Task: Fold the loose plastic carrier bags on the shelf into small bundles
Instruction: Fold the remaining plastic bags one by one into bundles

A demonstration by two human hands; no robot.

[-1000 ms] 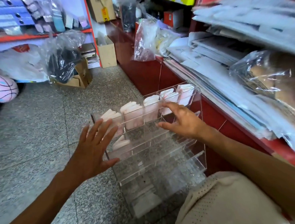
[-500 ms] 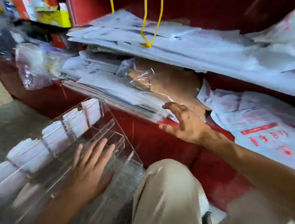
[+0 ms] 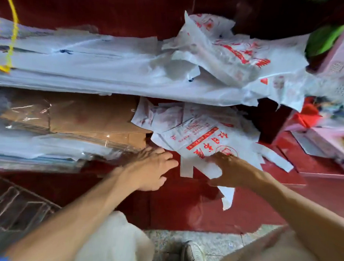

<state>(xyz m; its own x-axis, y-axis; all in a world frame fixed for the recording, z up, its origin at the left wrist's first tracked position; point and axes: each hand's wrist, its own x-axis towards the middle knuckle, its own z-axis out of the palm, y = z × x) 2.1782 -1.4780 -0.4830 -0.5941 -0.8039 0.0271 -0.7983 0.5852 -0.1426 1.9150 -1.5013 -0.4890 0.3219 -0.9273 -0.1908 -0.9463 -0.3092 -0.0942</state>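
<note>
— What's the setting?
— A dark red shelf [image 3: 190, 204] unit over a speckled stone floor [image 3: 211, 239]. Long white sheets [image 3: 86, 75] fill the upper level; brown paper bags [image 3: 91, 118] in clear wrap lie lower left.
— And the carrier bags?
— A loose white pile, red print, on the lower shelf: carrier bags [image 3: 199, 133].
— Hands?
— The right hand [image 3: 232, 171] pinches the front bag's edge. The left hand [image 3: 153, 168] reaches beside it with its fingers apart, gripping nothing.

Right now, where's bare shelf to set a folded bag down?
Bare red shelf shows at the front edge, between left hand and right hand, below the printed carrier bag. Crowded: brown paper bags left, pink boxes right.
</note>
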